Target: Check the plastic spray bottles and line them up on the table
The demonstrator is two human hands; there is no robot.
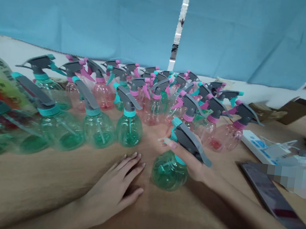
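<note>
My right hand (192,159) is closed around the neck of a green spray bottle (168,172) with a grey and turquoise trigger head. The bottle leans slightly, and I cannot tell whether its base touches the table. Flat on the wooden table (117,225), my left hand (118,182) lies with its fingers stretched out, holding nothing. Just beyond its fingertips stands another green spray bottle (129,128). More green ones, such as this spray bottle (99,128), line up to the left. Behind them, pink spray bottles (153,109) with grey and pink heads stand close together.
On the right lie a dark phone (273,198) and a white power strip (260,146) with a plug in it. An open cardboard box (298,110) sits at the back right. A large labelled bottle (3,81) stands at the far left. Blue cloth (84,13) covers the wall.
</note>
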